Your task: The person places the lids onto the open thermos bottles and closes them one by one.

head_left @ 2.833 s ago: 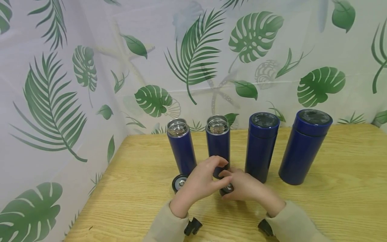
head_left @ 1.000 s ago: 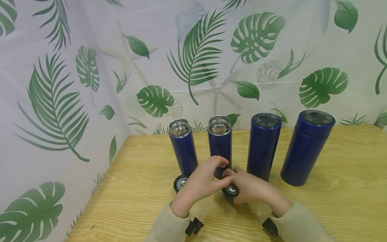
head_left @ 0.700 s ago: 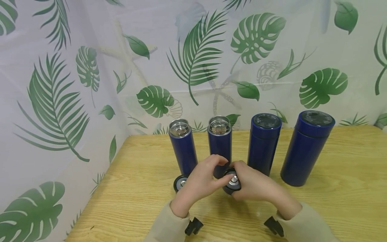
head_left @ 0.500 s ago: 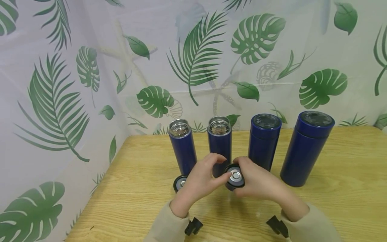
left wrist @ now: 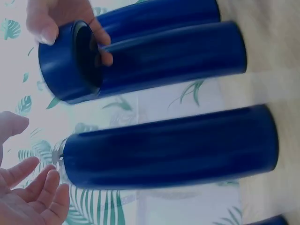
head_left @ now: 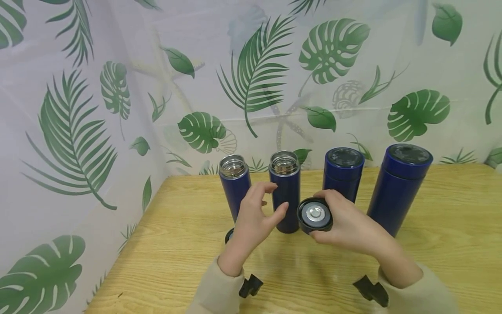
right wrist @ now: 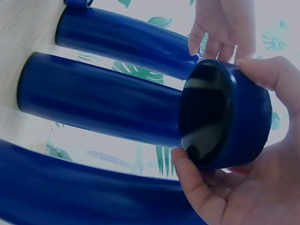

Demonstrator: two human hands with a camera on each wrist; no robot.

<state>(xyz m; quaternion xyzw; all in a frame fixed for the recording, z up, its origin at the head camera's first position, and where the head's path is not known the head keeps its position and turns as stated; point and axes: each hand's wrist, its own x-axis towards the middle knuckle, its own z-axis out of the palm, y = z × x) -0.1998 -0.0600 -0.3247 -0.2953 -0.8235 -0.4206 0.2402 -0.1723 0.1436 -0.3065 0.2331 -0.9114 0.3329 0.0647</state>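
My right hand [head_left: 349, 224] grips a blue flask lid [head_left: 315, 213] between thumb and fingers, its grey inner side with a metal disc facing up. The right wrist view shows the lid's [right wrist: 248, 122] glossy dark top. To its left, my left hand [head_left: 251, 220] hovers with fingers spread and nothing in them, in front of an uncapped blue flask [head_left: 287, 196]. Left of that stands another uncapped flask [head_left: 235, 185], partly hidden by this hand. A second lid [head_left: 229, 235] lies on the table, mostly covered by the left wrist.
Two capped blue flasks, one in the middle right [head_left: 343, 174] and a wider one at far right [head_left: 401, 187], stand upright on the wooden table [head_left: 157, 261]. A leaf-patterned cloth [head_left: 251, 87] hangs behind and at the left.
My right hand has lifted the lid off the table and carried it up and rightward, tipping its underside toward the head camera. The left hand has moved up slightly and its fingers have spread wider.
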